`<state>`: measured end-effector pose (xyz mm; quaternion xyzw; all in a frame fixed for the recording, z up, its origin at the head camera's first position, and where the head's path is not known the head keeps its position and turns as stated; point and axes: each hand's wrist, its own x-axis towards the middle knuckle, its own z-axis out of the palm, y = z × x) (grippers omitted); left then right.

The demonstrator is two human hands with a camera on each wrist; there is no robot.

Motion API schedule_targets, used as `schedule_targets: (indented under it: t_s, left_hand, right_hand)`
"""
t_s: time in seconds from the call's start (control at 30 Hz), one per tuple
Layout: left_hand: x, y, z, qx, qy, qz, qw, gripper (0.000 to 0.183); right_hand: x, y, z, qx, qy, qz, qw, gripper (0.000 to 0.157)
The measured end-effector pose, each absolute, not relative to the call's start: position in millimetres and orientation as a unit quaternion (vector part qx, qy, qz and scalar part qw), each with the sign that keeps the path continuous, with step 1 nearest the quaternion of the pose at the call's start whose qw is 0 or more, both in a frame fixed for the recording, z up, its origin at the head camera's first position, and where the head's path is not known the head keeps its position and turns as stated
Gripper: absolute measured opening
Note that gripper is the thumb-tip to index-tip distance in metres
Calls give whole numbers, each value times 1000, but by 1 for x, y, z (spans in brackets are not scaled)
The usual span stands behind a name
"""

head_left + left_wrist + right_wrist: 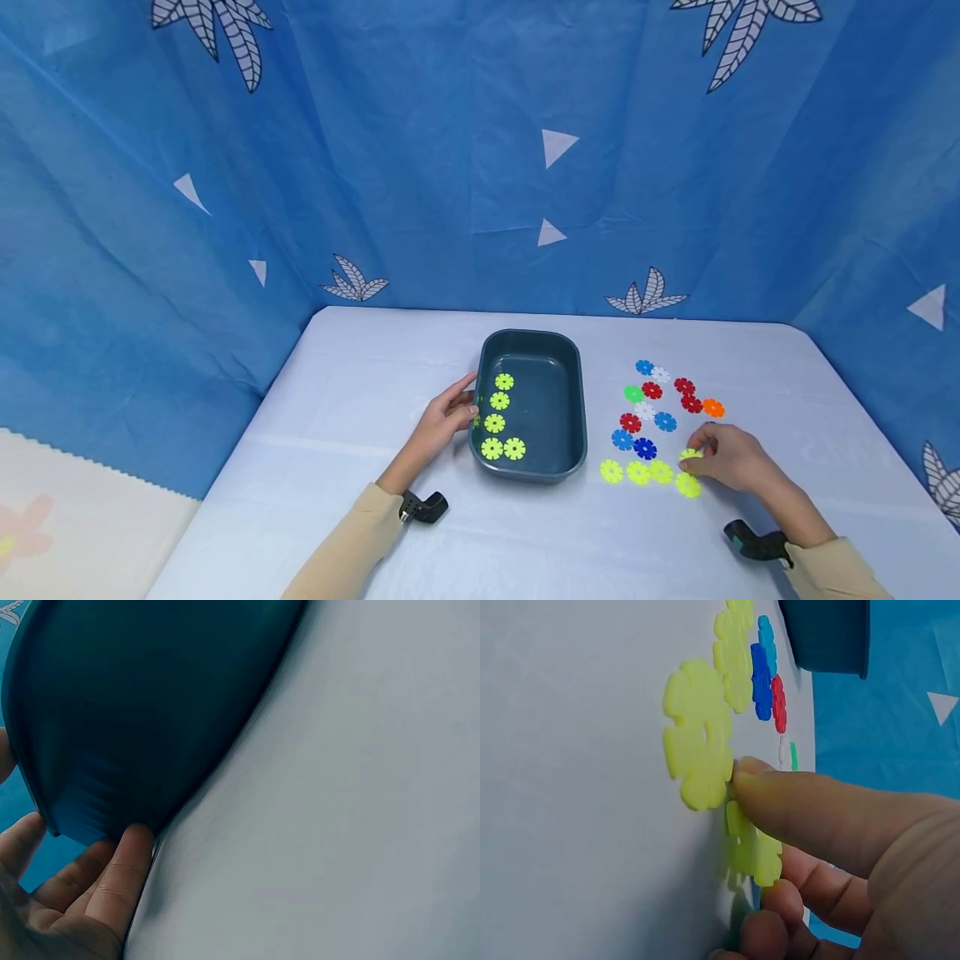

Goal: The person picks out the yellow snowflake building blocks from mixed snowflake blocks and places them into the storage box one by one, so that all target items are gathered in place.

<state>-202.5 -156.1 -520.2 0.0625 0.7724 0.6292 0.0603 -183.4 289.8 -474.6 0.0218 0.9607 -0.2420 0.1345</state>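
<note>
A dark teal plastic bin (555, 400) stands on the table with several yellow-green notched discs (499, 401) along its left side. My left hand (442, 417) holds the bin's left wall; in the left wrist view its fingers (124, 885) lie against the outer wall below the rim. My right hand (731, 458) pinches a yellow-green notched disc (754, 847) between thumb and fingers, tilted up from the table. Right at the thumb tip lies another yellow disc (697, 735). More yellow discs (638, 473) form a row to its left.
Beyond the yellow row, loose notched discs are scattered: dark blue (645, 448), red (631, 422), white (660, 375), green (633, 394) and orange (714, 408). A white cloth (360, 400) covers the table. Blue patterned curtains (480, 167) hang behind and at both sides.
</note>
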Motion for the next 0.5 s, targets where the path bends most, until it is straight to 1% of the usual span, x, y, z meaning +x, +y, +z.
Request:
schedule_targets:
  t_s: [0.1, 0.5]
  left_hand:
    - [-203, -157, -521, 65, 773, 629, 58, 62]
    - [-202, -155, -520, 61, 768, 635, 57, 62]
  right_hand:
    - [-183, 291, -476, 19, 960, -248, 130, 35]
    - [-182, 293, -475, 27, 958, -255, 125, 32]
